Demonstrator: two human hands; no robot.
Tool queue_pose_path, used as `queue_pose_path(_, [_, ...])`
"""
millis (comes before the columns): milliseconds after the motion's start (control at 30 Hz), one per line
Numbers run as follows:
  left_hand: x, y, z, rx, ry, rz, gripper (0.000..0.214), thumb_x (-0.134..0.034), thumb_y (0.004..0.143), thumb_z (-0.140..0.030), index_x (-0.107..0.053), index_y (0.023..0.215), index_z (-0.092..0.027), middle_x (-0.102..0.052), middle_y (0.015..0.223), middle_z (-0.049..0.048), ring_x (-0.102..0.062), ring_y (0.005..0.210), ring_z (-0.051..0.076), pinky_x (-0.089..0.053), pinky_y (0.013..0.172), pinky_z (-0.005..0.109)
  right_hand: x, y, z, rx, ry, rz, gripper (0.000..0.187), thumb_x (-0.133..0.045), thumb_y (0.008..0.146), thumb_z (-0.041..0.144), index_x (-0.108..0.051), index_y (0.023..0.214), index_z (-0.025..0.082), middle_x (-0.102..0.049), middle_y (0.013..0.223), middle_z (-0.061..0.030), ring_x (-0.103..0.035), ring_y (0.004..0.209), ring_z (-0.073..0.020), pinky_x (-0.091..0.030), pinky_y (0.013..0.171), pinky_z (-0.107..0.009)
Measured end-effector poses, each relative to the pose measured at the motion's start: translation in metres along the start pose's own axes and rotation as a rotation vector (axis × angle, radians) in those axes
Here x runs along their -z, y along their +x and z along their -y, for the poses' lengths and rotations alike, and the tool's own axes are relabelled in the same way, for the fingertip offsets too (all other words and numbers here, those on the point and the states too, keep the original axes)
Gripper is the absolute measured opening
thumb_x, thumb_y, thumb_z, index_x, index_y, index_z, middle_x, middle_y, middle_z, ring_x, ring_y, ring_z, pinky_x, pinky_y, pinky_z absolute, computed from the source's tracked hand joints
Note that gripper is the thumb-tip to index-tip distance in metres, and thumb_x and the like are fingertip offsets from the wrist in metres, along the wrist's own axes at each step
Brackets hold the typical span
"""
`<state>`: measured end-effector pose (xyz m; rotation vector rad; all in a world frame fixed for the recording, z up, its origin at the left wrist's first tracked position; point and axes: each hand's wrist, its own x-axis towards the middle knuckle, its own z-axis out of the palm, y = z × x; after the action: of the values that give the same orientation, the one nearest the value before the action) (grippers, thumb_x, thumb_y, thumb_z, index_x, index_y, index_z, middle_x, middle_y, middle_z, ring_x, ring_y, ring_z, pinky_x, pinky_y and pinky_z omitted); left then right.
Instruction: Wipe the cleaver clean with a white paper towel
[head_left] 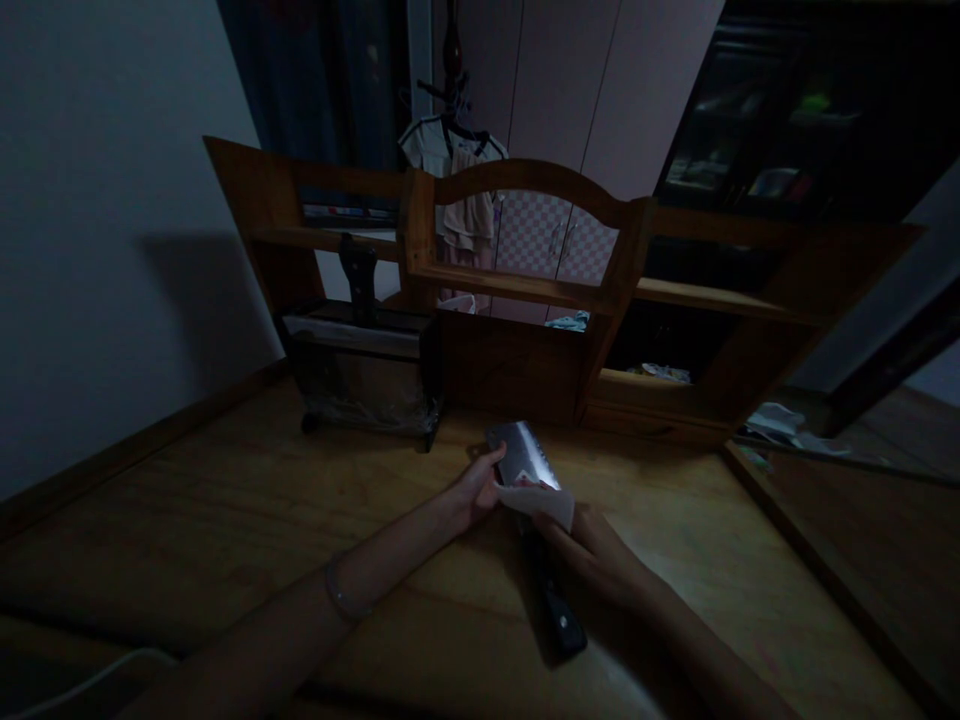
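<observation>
A cleaver point(527, 455) with a broad shiny blade and a black riveted handle slants over the wooden desk, its blade pointing away from me. My left hand point(478, 487) grips the left edge of the blade, thumb on top. My right hand point(589, 550) is closed on a white tissue point(541, 502), which lies across the blade near the handle. The tissue hides part of the blade, and some of my right fingers are beneath it. Back left, a knife block point(364, 375) stands with a black-handled knife point(360, 280) sticking up out of it.
A wooden shelf unit point(517, 285) runs along the back of the desk point(360, 520). At left is a plain wall point(112, 250). White papers point(784, 425) lie beyond the desk's right edge. Clothes point(457, 160) hang behind the shelf. The room is dim.
</observation>
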<state>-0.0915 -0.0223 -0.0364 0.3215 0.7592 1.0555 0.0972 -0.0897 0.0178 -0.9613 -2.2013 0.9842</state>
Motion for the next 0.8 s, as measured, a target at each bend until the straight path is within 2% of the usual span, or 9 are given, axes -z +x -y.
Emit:
queue_pose_path(67, [-0.002, -0.001, -0.001, 0.007, -0.013, -0.001, 0.035, -0.044, 0.101, -0.035, -0.062, 0.105, -0.006, -0.071, 0.08, 0.0116, -0.069, 0.069, 0.022, -0.053, 0.079, 0.035, 0.0, 0.0, 0.002, 0.036, -0.004, 0.028, 0.037, -0.042, 0.099, 0.041, -0.068, 0.118, 0.023, -0.07, 0.114, -0.0056, -0.063, 0.109, -0.0268, -0.043, 0.104, -0.039])
queue_pose_path(200, [-0.004, -0.006, -0.002, 0.006, -0.023, 0.002, 0.035, -0.043, 0.102, -0.037, -0.062, 0.101, -0.007, -0.072, 0.085, 0.0137, -0.07, 0.075, 0.024, -0.053, 0.081, 0.037, 0.003, 0.0, -0.001, 0.063, -0.019, 0.067, 0.039, -0.043, 0.099, 0.038, -0.064, 0.128, 0.023, -0.069, 0.121, -0.0062, -0.064, 0.11, -0.0278, -0.042, 0.106, -0.042])
queue_pose_path(300, [-0.003, -0.006, -0.002, 0.034, -0.005, -0.009, 0.038, -0.043, 0.101, -0.04, -0.062, 0.1, -0.008, -0.072, 0.085, 0.0139, -0.07, 0.075, 0.024, -0.052, 0.083, 0.036, 0.004, 0.001, -0.001, 0.098, -0.029, 0.085, 0.041, -0.043, 0.099, 0.036, -0.059, 0.135, 0.025, -0.063, 0.133, -0.0056, -0.057, 0.123, -0.0292, -0.037, 0.112, -0.044])
queue_pose_path(367, [-0.003, -0.005, -0.002, 0.016, -0.01, -0.018, 0.035, -0.045, 0.101, -0.038, -0.063, 0.1, -0.008, -0.071, 0.083, 0.0122, -0.069, 0.074, 0.022, -0.052, 0.083, 0.034, 0.004, 0.0, 0.001, 0.118, -0.032, 0.095, 0.041, -0.044, 0.098, 0.034, -0.059, 0.135, 0.025, -0.06, 0.137, -0.0048, -0.054, 0.128, -0.0288, -0.034, 0.114, -0.044])
queue_pose_path(433, [-0.003, -0.004, -0.001, -0.001, -0.016, -0.02, 0.031, -0.048, 0.1, -0.036, -0.063, 0.101, -0.008, -0.071, 0.082, 0.0111, -0.068, 0.073, 0.021, -0.052, 0.084, 0.033, 0.004, -0.002, 0.0, 0.119, -0.039, 0.103, 0.038, -0.046, 0.096, 0.032, -0.063, 0.129, 0.025, -0.064, 0.13, -0.005, -0.056, 0.125, -0.0283, -0.037, 0.112, -0.042])
queue_pose_path(533, [-0.004, -0.006, -0.001, -0.013, -0.011, -0.018, 0.031, -0.049, 0.099, -0.036, -0.064, 0.104, -0.009, -0.072, 0.085, 0.0113, -0.069, 0.076, 0.021, -0.052, 0.085, 0.033, 0.002, -0.007, -0.008, 0.0, -0.096, 0.086, 0.03, -0.048, 0.095, 0.036, -0.072, 0.102, 0.019, -0.072, 0.095, -0.0051, -0.068, 0.095, -0.026, -0.051, 0.089, -0.035])
queue_pose_path(600, [-0.004, -0.008, -0.001, -0.016, 0.007, -0.009, 0.033, -0.048, 0.099, -0.037, -0.064, 0.105, -0.009, -0.072, 0.087, 0.0122, -0.069, 0.077, 0.022, -0.052, 0.085, 0.033, 0.001, -0.011, -0.018, -0.137, -0.178, 0.008, 0.033, -0.052, 0.091, 0.044, -0.069, 0.082, 0.017, -0.067, 0.077, -0.0046, -0.064, 0.074, -0.0231, -0.051, 0.068, -0.031])
queue_pose_path(700, [-0.004, -0.01, 0.0, -0.032, 0.013, 0.001, 0.033, -0.047, 0.1, -0.036, -0.065, 0.103, -0.009, -0.072, 0.089, 0.0123, -0.069, 0.079, 0.022, -0.051, 0.087, 0.033, 0.0, -0.015, -0.03, -0.277, -0.229, -0.117, 0.038, -0.06, 0.083, 0.052, -0.063, 0.077, 0.015, -0.063, 0.079, -0.0054, -0.059, 0.072, -0.0222, -0.046, 0.062, -0.031])
queue_pose_path(800, [-0.003, -0.009, 0.0, -0.072, -0.005, -0.01, 0.029, -0.047, 0.101, -0.032, -0.065, 0.101, -0.009, -0.072, 0.087, 0.0107, -0.068, 0.077, 0.02, -0.051, 0.087, 0.032, 0.003, -0.016, -0.031, -0.368, -0.141, -0.141, 0.036, -0.064, 0.078, 0.05, -0.061, 0.081, 0.015, -0.06, 0.082, -0.0051, -0.056, 0.075, -0.0217, -0.044, 0.063, -0.031])
